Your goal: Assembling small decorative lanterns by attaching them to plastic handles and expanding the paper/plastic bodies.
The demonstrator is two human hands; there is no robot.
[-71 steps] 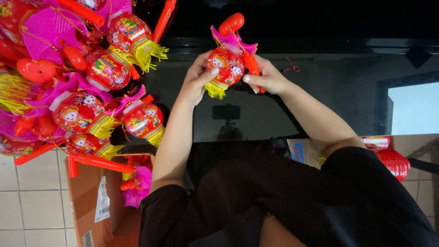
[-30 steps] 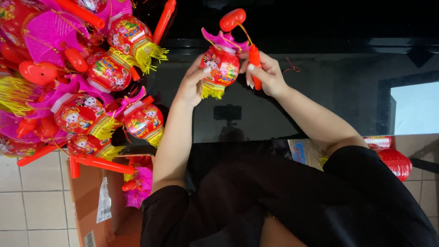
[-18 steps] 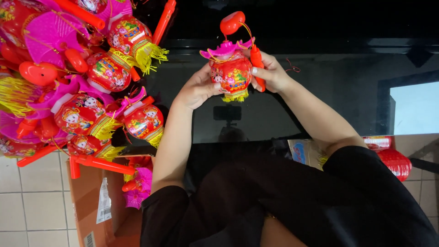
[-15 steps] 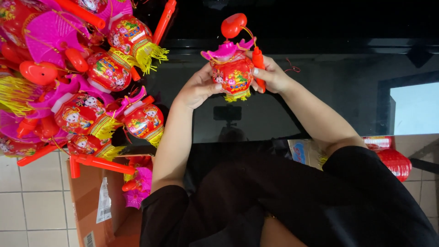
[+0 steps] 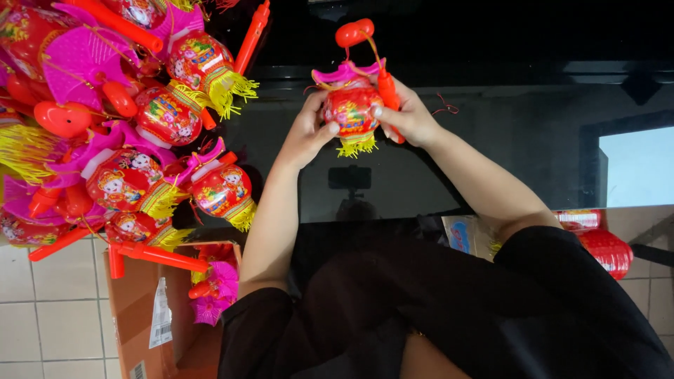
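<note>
One toy lantern (image 5: 352,112) between left hand (image 5: 307,133), right hand (image 5: 407,119).

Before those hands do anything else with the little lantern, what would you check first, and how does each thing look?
1. Left hand grips the red lantern: ok.
2. Right hand holds the lantern and its orange stick: ok.
3. Yellow fringe hangs free: ok.
4. Pink roof piece seated on top: ok.
5. Cord to the red bulb untangled: cannot tell.
6. Pile of finished lanterns apart from the hands: ok.
</note>
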